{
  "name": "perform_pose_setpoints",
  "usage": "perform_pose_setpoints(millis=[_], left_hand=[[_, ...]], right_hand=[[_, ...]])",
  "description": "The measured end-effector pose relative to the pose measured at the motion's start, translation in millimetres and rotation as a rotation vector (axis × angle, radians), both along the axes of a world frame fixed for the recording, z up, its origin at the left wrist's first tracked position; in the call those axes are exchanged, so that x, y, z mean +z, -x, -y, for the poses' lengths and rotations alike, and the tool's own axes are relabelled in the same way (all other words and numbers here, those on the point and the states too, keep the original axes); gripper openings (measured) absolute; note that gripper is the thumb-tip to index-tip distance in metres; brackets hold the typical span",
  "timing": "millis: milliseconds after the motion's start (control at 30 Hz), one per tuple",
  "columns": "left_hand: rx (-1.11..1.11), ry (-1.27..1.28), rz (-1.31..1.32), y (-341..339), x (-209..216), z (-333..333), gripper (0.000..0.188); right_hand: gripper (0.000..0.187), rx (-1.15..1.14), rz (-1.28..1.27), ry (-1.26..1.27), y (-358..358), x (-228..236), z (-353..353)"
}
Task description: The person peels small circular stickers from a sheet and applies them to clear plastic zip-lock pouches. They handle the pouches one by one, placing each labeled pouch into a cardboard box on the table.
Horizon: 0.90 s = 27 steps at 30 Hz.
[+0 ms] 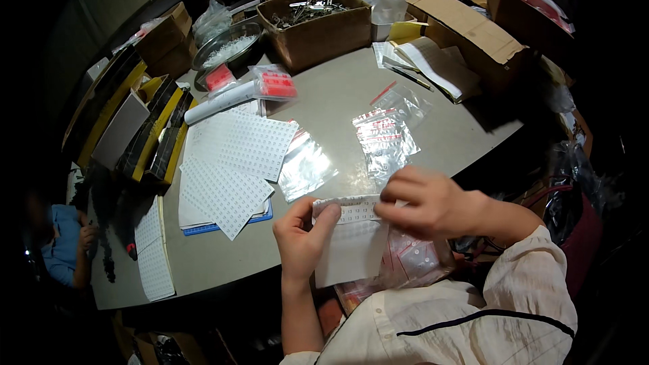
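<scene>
My left hand grips a sheet of small printed stickers, thumb on the front near its upper left corner. Part of the sheet below the sticker rows is bare white backing. At the sheet's upper right edge, my right hand has its fingers curled together; whatever is between the fingertips is hidden. Just beyond my hands lie clear zip bags with red strips, a fanned row on the right and a small pile on the left. A bag of filled small packets rests below my right hand.
More sticker sheets lie on the table's left, with a paper roll behind them. Farther back stand a cardboard box of metal parts and a bowl of clear pieces. Another person is at the left edge.
</scene>
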State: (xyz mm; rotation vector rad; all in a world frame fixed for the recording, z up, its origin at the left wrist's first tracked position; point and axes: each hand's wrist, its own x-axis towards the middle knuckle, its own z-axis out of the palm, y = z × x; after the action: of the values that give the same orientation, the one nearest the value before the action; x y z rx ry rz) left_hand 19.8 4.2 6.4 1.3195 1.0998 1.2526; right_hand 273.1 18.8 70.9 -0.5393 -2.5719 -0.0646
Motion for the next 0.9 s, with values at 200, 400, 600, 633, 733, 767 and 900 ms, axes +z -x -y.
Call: perform_pose_setpoints(millis=[200,400,600,633,733,767,900], left_hand=[[0.015,0.002,0.047,-2.1,3.8,1.2,0.01],[0.013,0.0,0.177,-3.7,6.6,-0.5,0.012],[0.097,-0.02,0.442,3.9,6.0,2.0,0.01],[0.111,-0.027,0.49,6.0,6.0,3.1,0.009],[0.161,-0.036,0.576,8.7,1.6,1.3,0.007],[0.174,-0.034,0.603,7.9,2.5,0.8,0.007],[0.162,-0.035,0.575,8.9,0.2,-3.0,0.007]], right_hand=[[0.017,-0.38,-0.197,0.804,-34.2,6.5,-56.9],[0.029,-0.508,0.157,0.625,-42.9,-22.4,-76.9],[0.048,-0.59,0.386,0.593,-45.5,-8.4,-58.7],[0.051,-0.566,0.423,0.604,-44.3,-6.2,-50.5],[0.045,-0.407,0.263,0.682,-41.5,-0.4,-40.9],[0.044,-0.365,0.194,0.687,-43.6,-4.5,-41.9],[0.023,-0.332,-0.02,0.811,-40.5,-7.9,-67.4]])
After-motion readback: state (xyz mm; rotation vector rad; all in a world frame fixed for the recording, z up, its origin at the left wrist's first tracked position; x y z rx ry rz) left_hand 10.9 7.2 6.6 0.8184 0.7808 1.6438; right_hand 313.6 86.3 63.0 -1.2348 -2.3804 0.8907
